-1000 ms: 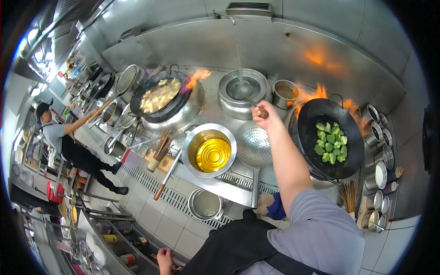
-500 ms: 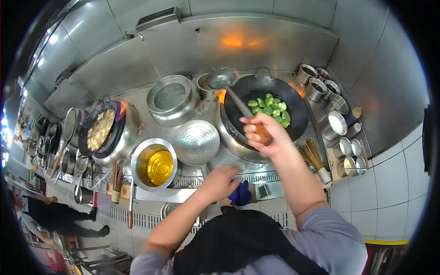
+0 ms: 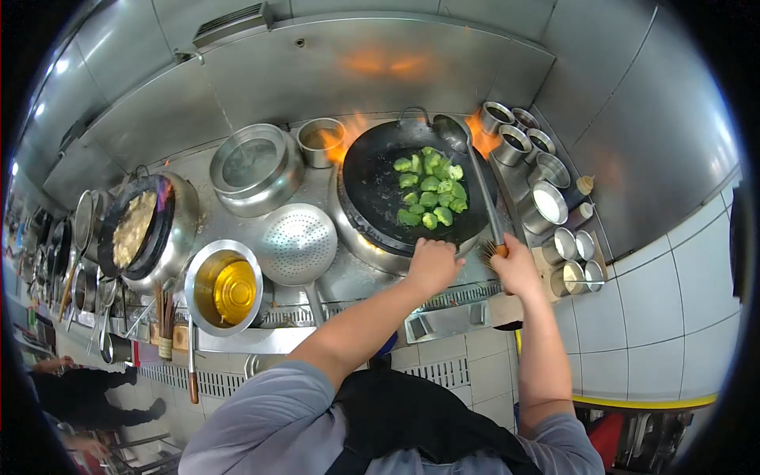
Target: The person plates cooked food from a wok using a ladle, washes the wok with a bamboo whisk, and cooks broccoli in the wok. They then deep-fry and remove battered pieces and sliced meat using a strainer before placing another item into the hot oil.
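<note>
The black wok (image 3: 368,178) holds several green broccoli florets (image 3: 430,186) and sits on the burner, flames showing at its far edges. My left hand (image 3: 434,267) is closed at the wok's near rim, covering the spot it grips. In my right hand (image 3: 516,265) is the wooden grip of a long metal ladle (image 3: 481,178). The ladle slants along the wok's right side, its bowl over the far right rim.
Left of the wok lie a perforated strainer (image 3: 298,244) and a pot of yellow oil (image 3: 194,289). A second wok (image 3: 162,229) with pale food stands farther left. Seasoning containers (image 3: 543,207) line the right side. Another person (image 3: 87,400) is at lower left.
My right hand has carried the ladle rightward, from the wok's left side to its right. My left hand has moved up and right to the wok's near rim. The view has shifted right.
</note>
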The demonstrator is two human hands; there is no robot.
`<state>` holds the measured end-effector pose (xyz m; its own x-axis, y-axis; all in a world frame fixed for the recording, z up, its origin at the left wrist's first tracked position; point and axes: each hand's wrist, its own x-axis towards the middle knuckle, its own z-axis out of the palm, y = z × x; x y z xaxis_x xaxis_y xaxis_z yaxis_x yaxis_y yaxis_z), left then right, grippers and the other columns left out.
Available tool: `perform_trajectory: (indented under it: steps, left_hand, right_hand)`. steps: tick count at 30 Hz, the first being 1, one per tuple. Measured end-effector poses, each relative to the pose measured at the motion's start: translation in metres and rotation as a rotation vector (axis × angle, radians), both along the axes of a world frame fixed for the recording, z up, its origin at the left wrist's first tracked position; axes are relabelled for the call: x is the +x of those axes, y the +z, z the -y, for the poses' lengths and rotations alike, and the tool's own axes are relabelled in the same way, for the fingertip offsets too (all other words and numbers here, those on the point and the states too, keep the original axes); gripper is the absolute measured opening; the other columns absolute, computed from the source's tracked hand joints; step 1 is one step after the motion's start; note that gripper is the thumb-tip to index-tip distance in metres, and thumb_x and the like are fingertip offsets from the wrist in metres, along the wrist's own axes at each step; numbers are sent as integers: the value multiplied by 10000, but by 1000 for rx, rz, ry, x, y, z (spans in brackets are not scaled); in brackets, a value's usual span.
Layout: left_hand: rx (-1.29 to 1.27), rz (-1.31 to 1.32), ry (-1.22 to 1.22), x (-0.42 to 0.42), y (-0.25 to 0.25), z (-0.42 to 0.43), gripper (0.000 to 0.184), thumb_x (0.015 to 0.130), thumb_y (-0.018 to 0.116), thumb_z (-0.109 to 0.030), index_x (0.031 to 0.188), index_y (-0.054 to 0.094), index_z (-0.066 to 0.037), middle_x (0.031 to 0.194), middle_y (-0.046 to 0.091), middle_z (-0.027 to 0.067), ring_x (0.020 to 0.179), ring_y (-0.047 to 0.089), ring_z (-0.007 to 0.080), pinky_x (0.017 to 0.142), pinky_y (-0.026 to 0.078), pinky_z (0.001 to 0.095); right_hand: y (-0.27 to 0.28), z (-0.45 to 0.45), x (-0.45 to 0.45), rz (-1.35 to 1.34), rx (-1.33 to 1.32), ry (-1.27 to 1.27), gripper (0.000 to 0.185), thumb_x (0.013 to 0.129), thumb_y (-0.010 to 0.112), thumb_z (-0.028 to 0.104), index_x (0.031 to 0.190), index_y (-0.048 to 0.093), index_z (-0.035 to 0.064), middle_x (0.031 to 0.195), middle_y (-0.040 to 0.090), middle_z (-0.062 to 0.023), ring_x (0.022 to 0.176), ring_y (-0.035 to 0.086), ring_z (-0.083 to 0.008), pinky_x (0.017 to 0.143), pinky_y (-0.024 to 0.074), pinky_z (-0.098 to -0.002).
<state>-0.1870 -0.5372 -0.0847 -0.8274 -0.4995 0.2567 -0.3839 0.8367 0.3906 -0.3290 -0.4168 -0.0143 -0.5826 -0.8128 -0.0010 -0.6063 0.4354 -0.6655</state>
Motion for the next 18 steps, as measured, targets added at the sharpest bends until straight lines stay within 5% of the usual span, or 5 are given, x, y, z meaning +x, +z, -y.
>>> perform_trajectory:
  steps: [1, 5, 8, 12, 18]
  left_hand:
    - [8, -119, 32, 2, -4, -3, 295, 825, 588, -343, 795, 614, -52, 794, 622, 116, 811, 587, 283, 760, 390, 393]
    - [-94, -274, 51, 13, -9, 0, 259, 809, 614, -302, 710, 584, -64, 705, 585, 102, 745, 577, 298, 729, 387, 421]
    - [-52, -300, 16, 6, -16, 5, 258, 823, 595, -295, 710, 585, -63, 690, 582, 98, 733, 576, 299, 720, 388, 427]
    - [-20, -211, 5, 0, -20, 6, 253, 849, 554, -285, 734, 590, -62, 734, 600, 93, 781, 577, 295, 731, 386, 424]
    - [-73, -439, -53, 87, 16, -23, 333, 757, 632, -147, 1066, 553, -49, 1098, 527, 144, 1005, 529, 295, 917, 363, 423]
  right_hand:
    - [-10, 0, 4, -44, 15, -65, 338, 729, 576, 170, 1002, 530, -24, 822, 602, -263, 801, 589, -429, 719, 461, -473]
    - [-27, -10, 26, -224, 197, -87, 392, 731, 576, 162, 1080, 533, -11, 848, 614, -259, 830, 601, -412, 726, 464, -471]
    - [-31, -22, 24, 272, 92, -9, 382, 722, 577, 136, 1073, 543, -11, 824, 622, -244, 814, 605, -408, 717, 468, -452]
    - [-4, -33, 46, -207, 134, -21, 368, 715, 551, 88, 1064, 550, -28, 753, 602, -168, 703, 602, -303, 677, 467, -383]
    - [11, -47, 92, 988, -250, 128, 356, 782, 468, 20, 1138, 463, 19, 628, 509, -55, 407, 461, -130, 342, 373, -240]
